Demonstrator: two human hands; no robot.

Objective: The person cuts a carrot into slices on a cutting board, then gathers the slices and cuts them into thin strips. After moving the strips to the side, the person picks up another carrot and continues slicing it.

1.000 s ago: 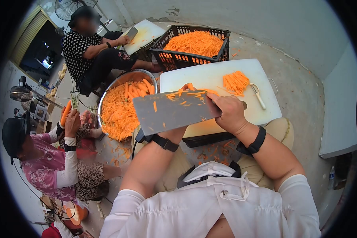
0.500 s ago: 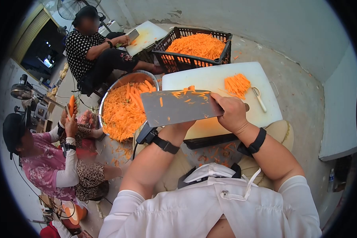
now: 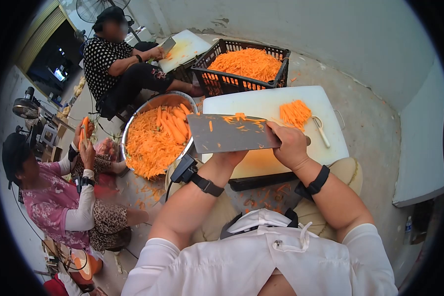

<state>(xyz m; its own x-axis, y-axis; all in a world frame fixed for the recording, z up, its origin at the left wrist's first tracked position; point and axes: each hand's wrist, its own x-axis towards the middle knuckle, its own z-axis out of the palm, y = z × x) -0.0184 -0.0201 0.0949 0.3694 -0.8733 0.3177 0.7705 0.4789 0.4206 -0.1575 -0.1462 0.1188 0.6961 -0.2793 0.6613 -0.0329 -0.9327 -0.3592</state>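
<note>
My right hand is wrapped round the handle of a wide cleaver, whose blade is turned flat side up and points left. Shreds of carrot cling to the blade near its far edge. My left hand is under the blade's near edge, and its fingers are hidden behind the steel. Below the cleaver lies a white cutting board, stained orange near me. A pile of carrot shreds rests on its right half, with a white-handled peeler beside it.
Left of the board stands a metal basin of shredded carrot and several whole carrots. Behind the board is a black crate heaped with shreds. One co-worker cuts at another board; a second holds a carrot. Scraps litter the floor.
The cleaver and both my hands have shifted slightly to the right over the board. The whole view has moved a little. The pile and the peeler stay in place on the board.
</note>
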